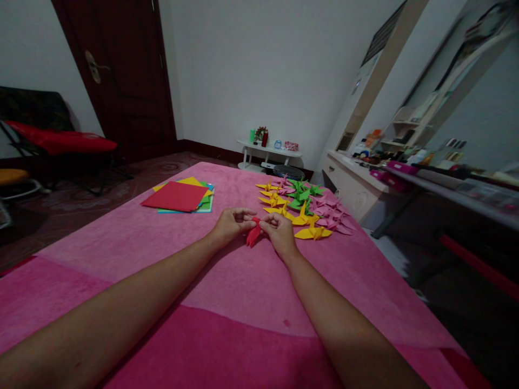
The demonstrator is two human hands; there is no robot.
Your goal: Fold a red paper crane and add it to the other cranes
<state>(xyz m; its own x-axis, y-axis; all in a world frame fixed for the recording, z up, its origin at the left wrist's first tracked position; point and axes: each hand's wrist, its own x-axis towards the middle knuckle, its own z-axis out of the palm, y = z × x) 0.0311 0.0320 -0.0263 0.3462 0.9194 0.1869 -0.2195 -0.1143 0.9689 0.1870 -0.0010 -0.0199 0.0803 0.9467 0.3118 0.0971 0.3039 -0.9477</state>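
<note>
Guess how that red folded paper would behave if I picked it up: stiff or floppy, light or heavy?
The red folded paper is probably light, being a small piece pinched between the left hand and right hand. Its compact folded shape suggests some stiffness, but the narrow, split end would likely bend if pushed.

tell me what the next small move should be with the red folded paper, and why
I'd probably have the right hand press a crease while the left hand steadies the red folded paper. Both hands pinch its far end, and it looks narrow, without the spread wings of the nearest yellow paper crane.
</note>
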